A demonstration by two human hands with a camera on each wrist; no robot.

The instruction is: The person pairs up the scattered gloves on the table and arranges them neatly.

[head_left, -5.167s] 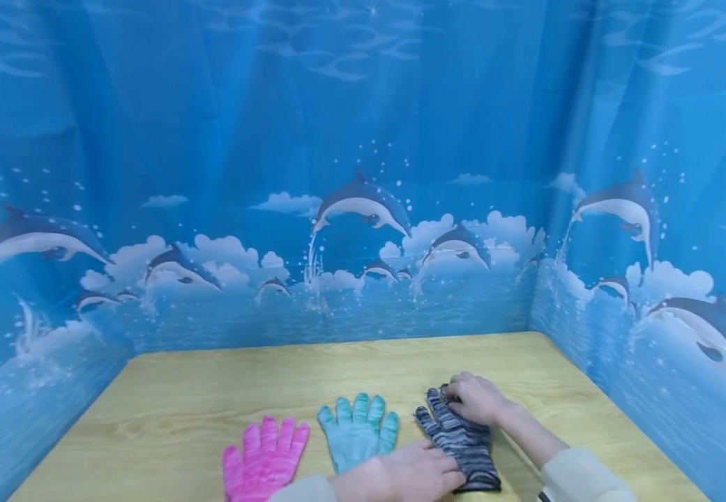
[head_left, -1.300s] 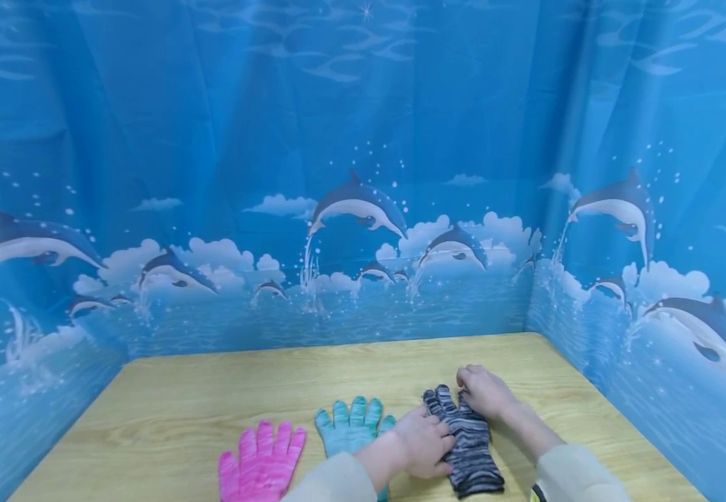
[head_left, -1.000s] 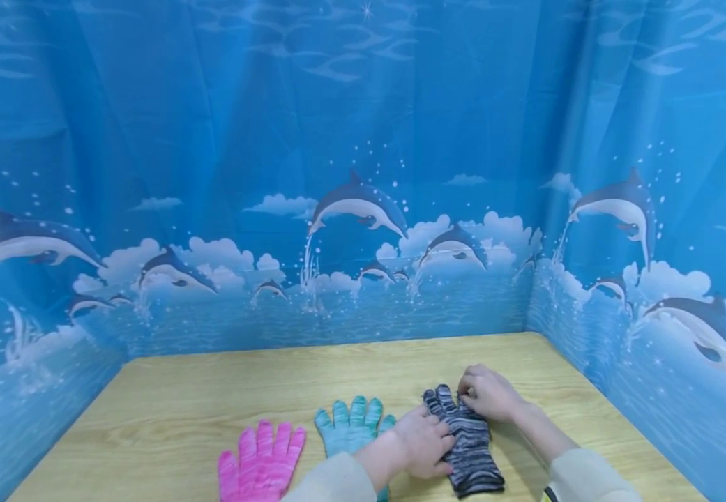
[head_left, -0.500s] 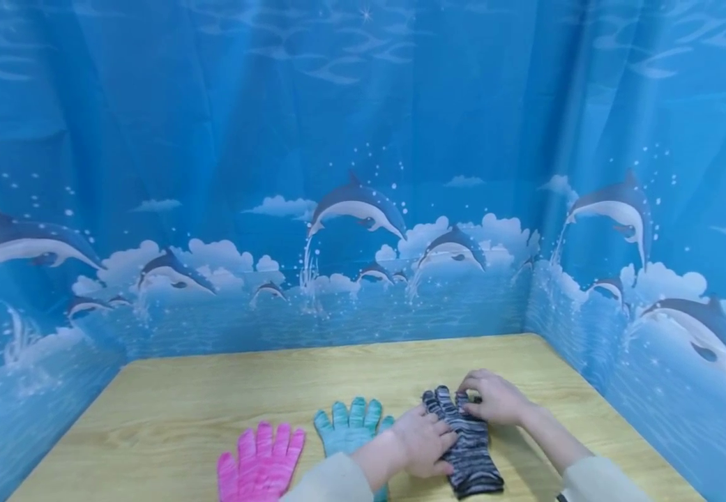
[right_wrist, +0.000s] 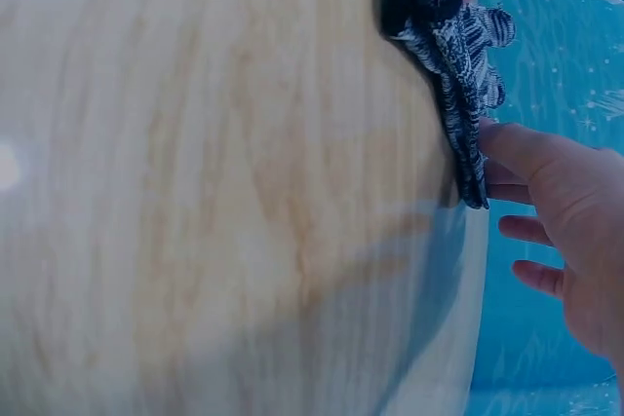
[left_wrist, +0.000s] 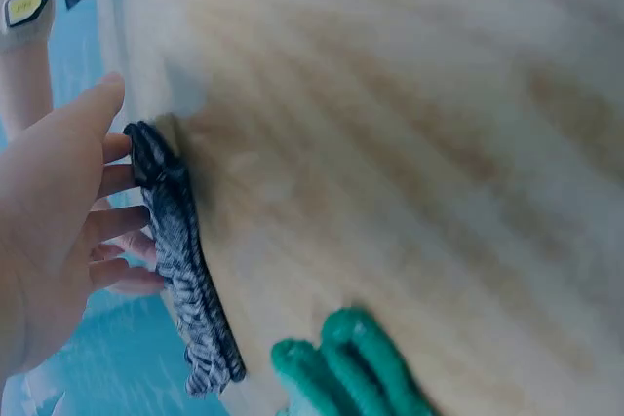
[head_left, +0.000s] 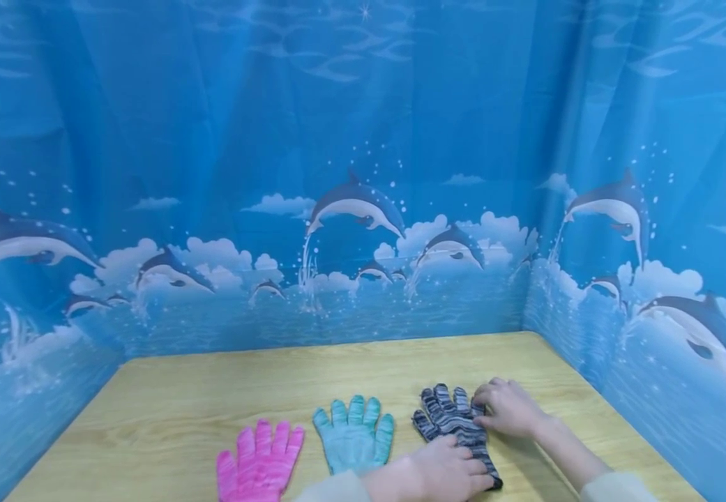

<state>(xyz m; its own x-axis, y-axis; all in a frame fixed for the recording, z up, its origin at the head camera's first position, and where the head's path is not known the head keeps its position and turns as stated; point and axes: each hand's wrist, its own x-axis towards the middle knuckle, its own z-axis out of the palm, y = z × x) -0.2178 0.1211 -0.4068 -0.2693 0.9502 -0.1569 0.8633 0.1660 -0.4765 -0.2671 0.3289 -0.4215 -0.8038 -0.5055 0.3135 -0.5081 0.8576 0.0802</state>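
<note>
A black, grey and white knitted glove [head_left: 459,425] lies flat at the right of the table, its fingers toward the far edge. My left hand [head_left: 438,470] rests on the glove near its cuff with straight fingers; the left wrist view shows this hand [left_wrist: 58,211] over the glove [left_wrist: 185,260]. At the glove's rightmost finger, my right hand [head_left: 513,408] pinches with thumb and index finger. In the right wrist view, that hand's other fingers [right_wrist: 526,229] stand apart from the glove [right_wrist: 468,114].
A teal glove [head_left: 355,436] lies left of the dark one, and a pink glove [head_left: 259,460] further left. All are on a wooden table [head_left: 212,383]. A blue curtain [head_left: 243,139] with dolphins stands behind and at both sides.
My left hand has slid down the dark glove toward its cuff, uncovering the glove's thumb and the teal glove. My right hand has shifted right and nearer, onto the outer finger, which now lies spread.
</note>
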